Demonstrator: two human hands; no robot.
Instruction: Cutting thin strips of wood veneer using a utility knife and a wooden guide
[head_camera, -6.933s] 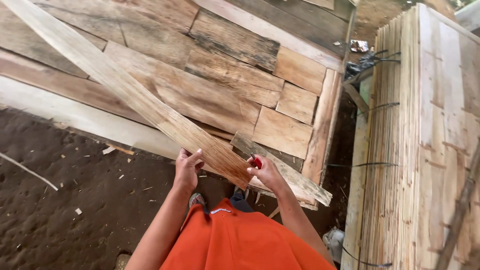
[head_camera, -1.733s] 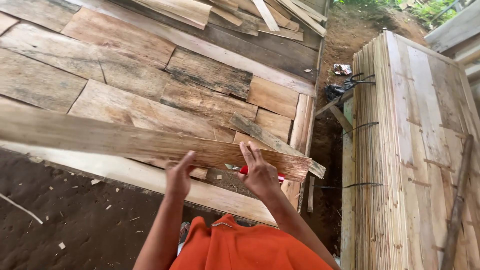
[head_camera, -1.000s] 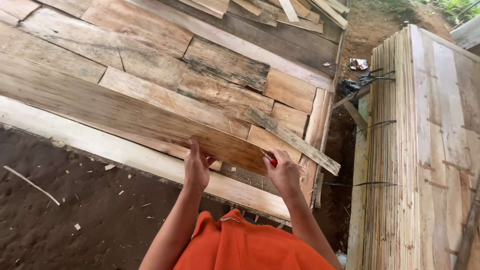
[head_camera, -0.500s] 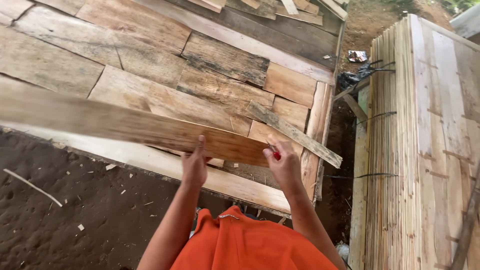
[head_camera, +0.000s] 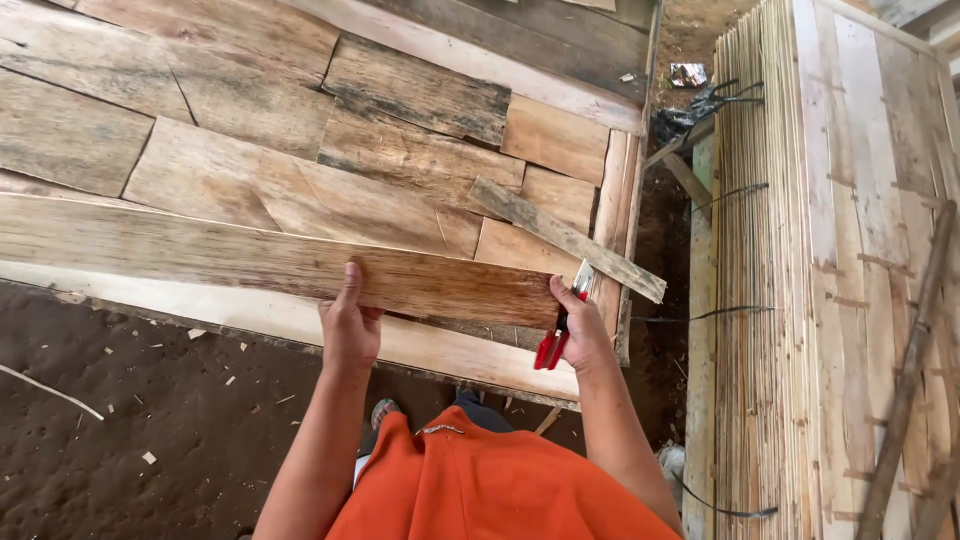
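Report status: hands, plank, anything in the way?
Left hand gripping plank at near edge. Right hand at plank's end, also holding red-handled tool. Plank flat across board stack. Loose slat lies just beyond the end.

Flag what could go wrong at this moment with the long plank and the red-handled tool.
1. The right hand presses the plank end while also holding the red-handled tool; the tool could slip out or pinch fingers against the wood.
2. Both hands grip near one end, the left hand on the near edge, so the long unsupported side may swing or drop.
3. The rough surface could splinter bare palms.
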